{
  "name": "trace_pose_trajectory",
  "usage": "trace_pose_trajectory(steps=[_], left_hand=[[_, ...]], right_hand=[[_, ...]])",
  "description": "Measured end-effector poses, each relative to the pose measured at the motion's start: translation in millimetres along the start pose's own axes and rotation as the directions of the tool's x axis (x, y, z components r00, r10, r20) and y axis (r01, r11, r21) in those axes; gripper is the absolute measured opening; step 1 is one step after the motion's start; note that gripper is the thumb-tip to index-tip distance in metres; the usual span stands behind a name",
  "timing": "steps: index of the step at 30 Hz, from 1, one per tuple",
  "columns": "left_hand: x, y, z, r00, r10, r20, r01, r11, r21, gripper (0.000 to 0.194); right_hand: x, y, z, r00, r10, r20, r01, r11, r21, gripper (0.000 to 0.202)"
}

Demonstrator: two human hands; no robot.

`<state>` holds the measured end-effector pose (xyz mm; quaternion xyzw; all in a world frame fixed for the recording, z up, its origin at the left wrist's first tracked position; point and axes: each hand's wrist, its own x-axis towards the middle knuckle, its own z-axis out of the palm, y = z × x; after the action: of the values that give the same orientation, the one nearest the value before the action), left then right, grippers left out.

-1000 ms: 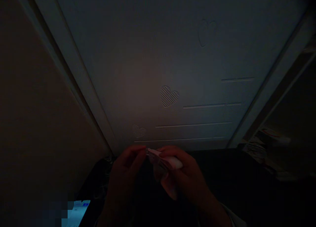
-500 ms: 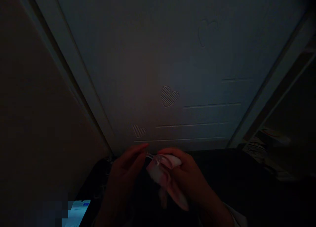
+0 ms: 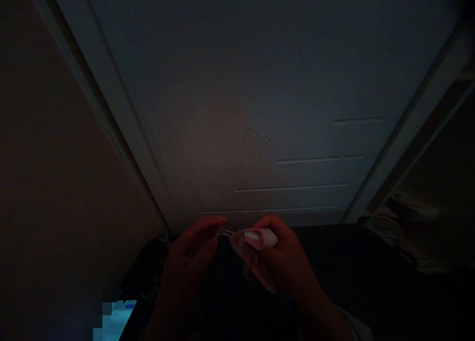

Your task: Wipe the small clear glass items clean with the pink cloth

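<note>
In the dim light, my left hand (image 3: 191,249) pinches the left end of a small clear, glass-like piece with a narrow stem (image 3: 227,232) between thumb and fingers. My right hand (image 3: 285,254) is closed round a pink and white cloth (image 3: 265,238), which bunches at the piece's right end. Part of the cloth hangs loose below the right hand. The cloth covers the far end of the clear piece, so its full shape cannot be made out. Both hands are close together, low in the view, above a dark surface.
A pale panel (image 3: 208,108) with pressed hearts and lines stands right behind the hands. A brownish wall (image 3: 67,182) is on the left. At the lower left glows a bluish screen (image 3: 120,318), partly blurred out. Dim, unclear items (image 3: 404,222) lie at the right.
My right hand has shifted its hold, and the cloth is now bunched more tightly, with less hanging down. More of the clear stem shows between the hands. My left hand has barely moved.
</note>
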<state>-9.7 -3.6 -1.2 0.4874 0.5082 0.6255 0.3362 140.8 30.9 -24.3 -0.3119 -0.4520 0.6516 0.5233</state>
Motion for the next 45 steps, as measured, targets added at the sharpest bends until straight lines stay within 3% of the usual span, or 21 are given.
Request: trace_pose_trajectory(steps=[6, 12, 17, 21, 28, 34, 37, 40, 45], left_hand=[[-1.2, 0.6, 1.6, 1.000, -0.016, 0.022, 0.017, 0.999, -0.042, 0.019], [0.6, 0.1, -0.8, 0.997, -0.058, 0.054, 0.059, 0.998, -0.019, 0.016], [0.8, 3.1, -1.0, 0.998, 0.033, 0.051, -0.034, 0.999, 0.036, 0.018], [-1.0, 4.6, -0.9, 0.996, 0.084, 0.042, -0.085, 0.996, 0.038, 0.019], [-3.6, 1.3, -1.2, 0.972, 0.226, 0.072, -0.227, 0.974, 0.008, 0.022], [-6.8, 1.8, 1.7, 0.953, 0.297, 0.066, -0.294, 0.954, -0.052, 0.025], [-7.2, -0.4, 1.9, 0.965, 0.257, 0.054, -0.251, 0.963, -0.102, 0.022], [-4.3, -5.1, -1.2, 0.990, 0.136, 0.038, -0.131, 0.984, -0.125, 0.021], [5.2, -9.3, -6.9, 0.999, 0.001, -0.051, -0.001, 1.000, -0.006, 0.025]], right_hand=[[2.8, 2.1, -6.6, 0.980, -0.197, -0.016, 0.195, 0.976, -0.097, 0.021], [-0.1, -0.5, -8.1, 0.974, -0.228, 0.022, 0.225, 0.938, -0.265, 0.013], [-1.2, -4.5, -8.8, 0.969, -0.238, 0.070, 0.248, 0.905, -0.345, 0.025], [-1.9, -7.3, -8.7, 0.976, -0.184, 0.118, 0.214, 0.915, -0.341, 0.023], [0.2, -3.2, -13.2, 0.994, -0.038, 0.105, 0.064, 0.965, -0.255, 0.014], [3.2, -2.2, -15.7, 0.994, 0.033, 0.100, -0.017, 0.987, -0.162, 0.022], [1.9, -8.0, -11.8, 0.998, 0.014, 0.059, -0.006, 0.991, -0.135, 0.018], [0.2, -13.6, -8.6, 1.000, -0.002, 0.025, 0.005, 0.993, -0.119, 0.014], [0.4, -12.8, -9.6, 0.999, -0.017, 0.050, 0.022, 0.994, -0.109, 0.012]])
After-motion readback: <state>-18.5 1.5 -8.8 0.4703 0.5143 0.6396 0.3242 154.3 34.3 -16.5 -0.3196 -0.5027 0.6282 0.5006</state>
